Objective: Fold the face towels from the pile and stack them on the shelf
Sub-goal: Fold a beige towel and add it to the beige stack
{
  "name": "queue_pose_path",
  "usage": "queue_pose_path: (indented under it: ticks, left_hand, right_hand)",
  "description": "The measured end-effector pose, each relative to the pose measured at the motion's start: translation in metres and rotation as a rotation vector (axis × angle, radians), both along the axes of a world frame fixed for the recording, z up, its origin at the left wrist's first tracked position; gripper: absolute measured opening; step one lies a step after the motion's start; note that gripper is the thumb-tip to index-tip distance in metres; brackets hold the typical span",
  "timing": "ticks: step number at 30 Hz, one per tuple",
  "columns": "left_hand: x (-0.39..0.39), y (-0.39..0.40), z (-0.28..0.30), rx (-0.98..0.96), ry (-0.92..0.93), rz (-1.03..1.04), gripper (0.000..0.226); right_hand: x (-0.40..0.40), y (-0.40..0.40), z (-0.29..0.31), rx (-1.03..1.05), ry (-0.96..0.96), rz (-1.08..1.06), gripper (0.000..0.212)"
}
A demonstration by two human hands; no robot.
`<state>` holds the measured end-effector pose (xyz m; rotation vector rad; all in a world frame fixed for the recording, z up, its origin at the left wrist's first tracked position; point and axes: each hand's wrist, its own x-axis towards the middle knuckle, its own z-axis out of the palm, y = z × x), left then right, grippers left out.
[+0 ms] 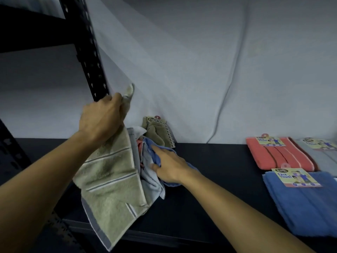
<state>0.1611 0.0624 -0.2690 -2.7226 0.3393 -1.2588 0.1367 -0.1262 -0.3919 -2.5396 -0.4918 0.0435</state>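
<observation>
My left hand [103, 115] grips the top corner of an olive-green striped face towel [111, 181] and holds it up, so it hangs down over the shelf's front edge. A pile of crumpled face towels [153, 141] lies on the dark shelf [209, 179] by the back wall, with blue, white, pink and olive cloth in it. My right hand [169, 166] rests on the pile, its index finger straight on a blue towel [155, 148] and its thumb against the cloth.
At the right lie flat face towels with paper labels: a coral one [279, 156], a grey one [321, 156] and a blue one [308, 203]. A black perforated shelf post [87, 57] rises at the left. A grey sheet covers the wall behind.
</observation>
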Motion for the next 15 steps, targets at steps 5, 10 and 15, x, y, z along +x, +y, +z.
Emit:
queue_pose_path:
  ticks: [5, 10, 15]
  left_hand:
    - [0.005, 0.015, -0.037, 0.079, 0.202, 0.030, 0.035]
    - [0.003, 0.024, -0.043, -0.258, 0.331, -0.044, 0.034]
    - [-0.026, -0.001, 0.010, -0.688, 0.220, -0.435, 0.021]
  right_hand:
    - [0.007, -0.007, -0.009, 0.077, 0.006, -0.113, 0.064]
    - [0.004, -0.005, -0.008, 0.107, -0.092, -0.192, 0.049]
    - [-0.003, 0.012, 0.024, 0.360, -0.294, -0.178, 0.044]
